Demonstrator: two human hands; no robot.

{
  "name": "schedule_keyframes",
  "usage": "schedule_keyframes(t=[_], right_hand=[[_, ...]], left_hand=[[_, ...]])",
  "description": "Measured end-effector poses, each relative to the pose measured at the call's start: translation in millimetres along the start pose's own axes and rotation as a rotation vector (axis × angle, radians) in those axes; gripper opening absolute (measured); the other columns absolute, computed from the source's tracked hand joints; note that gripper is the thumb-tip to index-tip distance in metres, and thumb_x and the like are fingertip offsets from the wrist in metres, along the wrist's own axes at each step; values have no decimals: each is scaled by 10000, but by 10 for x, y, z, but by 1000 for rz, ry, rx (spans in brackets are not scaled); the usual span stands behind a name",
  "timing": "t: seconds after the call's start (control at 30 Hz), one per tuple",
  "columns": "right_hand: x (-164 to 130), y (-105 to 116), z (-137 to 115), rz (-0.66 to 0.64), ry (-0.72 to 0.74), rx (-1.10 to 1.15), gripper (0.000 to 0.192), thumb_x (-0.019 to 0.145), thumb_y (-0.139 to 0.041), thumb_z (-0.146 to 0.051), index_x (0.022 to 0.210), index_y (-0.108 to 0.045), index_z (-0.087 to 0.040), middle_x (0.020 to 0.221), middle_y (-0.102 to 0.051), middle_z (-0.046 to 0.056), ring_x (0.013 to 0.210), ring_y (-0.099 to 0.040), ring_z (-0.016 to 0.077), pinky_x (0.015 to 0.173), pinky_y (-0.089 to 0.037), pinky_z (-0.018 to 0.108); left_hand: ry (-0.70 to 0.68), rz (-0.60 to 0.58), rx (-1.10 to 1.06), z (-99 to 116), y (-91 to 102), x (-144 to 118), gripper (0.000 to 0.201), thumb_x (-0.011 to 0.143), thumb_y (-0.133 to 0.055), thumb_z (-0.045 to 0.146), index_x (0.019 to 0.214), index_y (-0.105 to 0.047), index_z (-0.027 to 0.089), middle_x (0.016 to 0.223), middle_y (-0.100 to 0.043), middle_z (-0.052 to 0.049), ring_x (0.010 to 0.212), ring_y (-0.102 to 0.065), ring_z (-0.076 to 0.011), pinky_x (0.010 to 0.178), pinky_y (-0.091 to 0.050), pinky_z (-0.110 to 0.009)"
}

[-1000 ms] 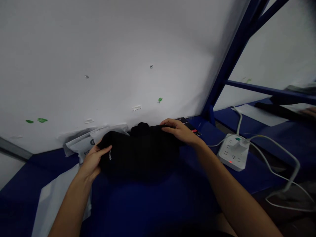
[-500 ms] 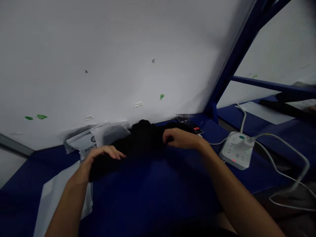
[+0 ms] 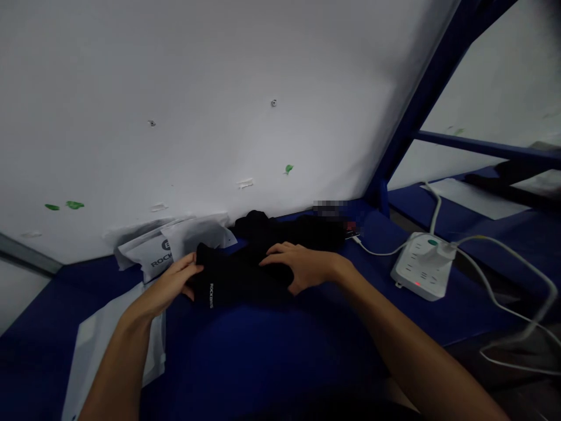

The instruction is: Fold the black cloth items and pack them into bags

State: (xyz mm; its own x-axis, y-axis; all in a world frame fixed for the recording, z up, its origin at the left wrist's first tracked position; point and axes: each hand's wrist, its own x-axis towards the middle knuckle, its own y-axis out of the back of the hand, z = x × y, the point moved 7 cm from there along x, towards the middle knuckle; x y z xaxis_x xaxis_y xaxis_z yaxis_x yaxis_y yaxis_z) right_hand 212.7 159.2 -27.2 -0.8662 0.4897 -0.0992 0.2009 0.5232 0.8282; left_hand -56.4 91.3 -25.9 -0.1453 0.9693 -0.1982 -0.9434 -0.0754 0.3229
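Left grip (image 3: 169, 286) pinches the black garment's (image 3: 232, 280) near-left edge, right grip (image 3: 298, 266) pressing flat on it; smoothing the fold on the table (image 3: 280, 345) looks next.

A blue worktop (image 3: 272, 351) runs up to a white wall. On it lie a folded black garment (image 3: 236, 280), more black cloth (image 3: 298, 229) behind it, white printed bags (image 3: 175, 248) by the wall, a white sheet (image 3: 94, 345) at the left, and a white power strip (image 3: 423, 266) with cables at the right.
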Motion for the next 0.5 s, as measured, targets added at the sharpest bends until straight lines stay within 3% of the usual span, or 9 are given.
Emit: schedule_keyframes(t=[0.1,0.2,0.37,0.5], right_hand=[[52,-161,-89,-118,-8,22,955,544,-879,-536,1408,-524,-338,1472,-438,87,1313,-410,404,1101,-290,627],[105,-219,-111,-87,-25,-28,974,508,-857,-652,1366,-570,-291,1436,-476,117,1289,-431,416,1094,-297,624],[161,-147,-154,93,32,-98,353,909,-607,-508,1109,-692,-230,1122,-668,101,1037,-617,291,902,-463,424],[189,-101,-131,122,11,1,317,1005,-444,-452,1024,-664,-223,857,-706,49,767,-661,212,697,-459,318]], left_hand=[[141,-46,110,-118,61,-1,532,699,-685,258,1222,-653,160,760,-716,-49,605,-684,-222,486,-526,-260],[166,-101,185,-179,116,-33,445,674,-696,225,1114,-713,160,741,-722,-48,579,-687,-221,495,-530,-260],[147,-56,221,-235,251,-39,197,729,-695,258,906,-731,179,807,-731,-41,644,-675,-190,493,-501,-212],[168,1,379,-278,320,-13,180,781,-664,331,715,-671,164,643,-681,-31,574,-645,-204,490,-470,-242]])
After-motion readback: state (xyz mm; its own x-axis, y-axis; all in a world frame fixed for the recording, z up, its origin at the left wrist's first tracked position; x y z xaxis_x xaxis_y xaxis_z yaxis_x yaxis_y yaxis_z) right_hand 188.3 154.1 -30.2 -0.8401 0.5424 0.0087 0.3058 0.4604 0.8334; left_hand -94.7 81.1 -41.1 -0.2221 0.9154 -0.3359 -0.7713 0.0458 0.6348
